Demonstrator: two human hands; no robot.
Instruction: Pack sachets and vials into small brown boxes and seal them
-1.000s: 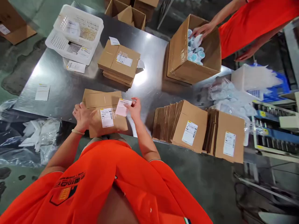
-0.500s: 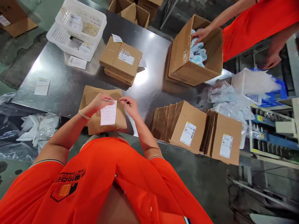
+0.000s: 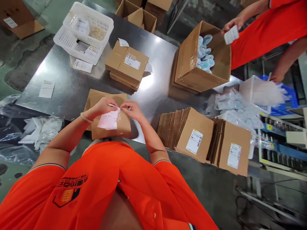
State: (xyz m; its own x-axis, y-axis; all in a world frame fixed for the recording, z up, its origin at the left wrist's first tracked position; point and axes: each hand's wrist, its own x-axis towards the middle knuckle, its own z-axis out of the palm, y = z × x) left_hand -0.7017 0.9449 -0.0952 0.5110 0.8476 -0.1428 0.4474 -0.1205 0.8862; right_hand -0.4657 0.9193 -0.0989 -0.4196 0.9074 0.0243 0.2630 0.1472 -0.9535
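A white printed label sheet [image 3: 108,120] hangs from my left hand [image 3: 107,105], whose fingers pinch its upper edge. My right hand [image 3: 132,109] meets the sheet's upper right corner, thumb and fingertips closed on it. A small greyish bit shows at its fingers, too small to name. Beneath both hands lies a flat folded brown carton [image 3: 124,126], with print on its face and partly hidden by the sheet. It rests at the table's near edge, over other flat cardboard.
On the metal table [image 3: 79,86] are a carton stack [image 3: 129,64], white baskets [image 3: 93,32], a label pad [image 3: 47,89] and a row of labelled cartons [image 3: 194,137]. A co-worker's hand [image 3: 236,24] holds a whitish item beside an open box [image 3: 189,60] of blue-white packs.
My right hand has come left to the sheet's corner, and the sheet now tilts with its lower edge swung left. The co-worker's hand has left the box with a whitish item.
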